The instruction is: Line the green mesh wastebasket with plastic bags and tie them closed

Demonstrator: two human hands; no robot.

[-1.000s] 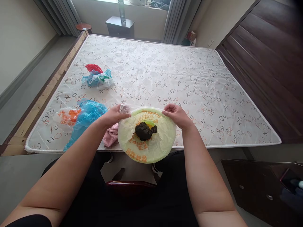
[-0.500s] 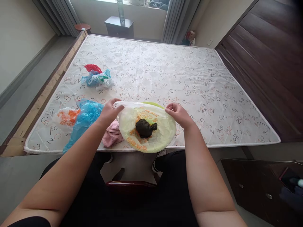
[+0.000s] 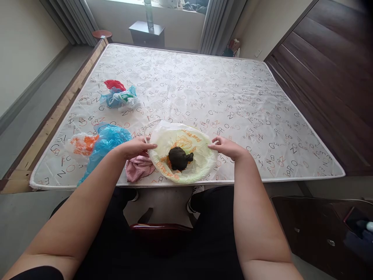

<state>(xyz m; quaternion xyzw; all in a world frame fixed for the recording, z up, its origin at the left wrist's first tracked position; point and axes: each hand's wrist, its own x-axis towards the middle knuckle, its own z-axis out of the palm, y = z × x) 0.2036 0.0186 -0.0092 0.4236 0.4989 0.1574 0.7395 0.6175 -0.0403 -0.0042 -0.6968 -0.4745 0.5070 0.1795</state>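
A pale yellow plastic bag (image 3: 201, 163) with orange print lines a round container at the mattress's near edge. Its edge is folded over the rim, so the container's body is mostly hidden. Inside lies a dark knotted bundle (image 3: 178, 158), seemingly a tied black plastic bag. My left hand (image 3: 136, 147) pinches the bag's edge at the left side of the rim, thumb on top. Opposite it, my right hand (image 3: 227, 147) grips the right side between thumb and fingers. A pink cloth (image 3: 139, 169) lies just under my left wrist.
Crumpled blue (image 3: 109, 140) and orange-white bags (image 3: 83, 144) lie left of my left forearm. Farther back sits a heap of red (image 3: 114, 84) and blue-white bags (image 3: 121, 98). All rest on the letter-printed mattress (image 3: 233, 97). A bottle (image 3: 149, 15) stands on a nightstand (image 3: 146, 30) beyond.
Both hands have moved down along the rim toward me, the right also outward. The bag's edge now covers the green rim that showed at the back.
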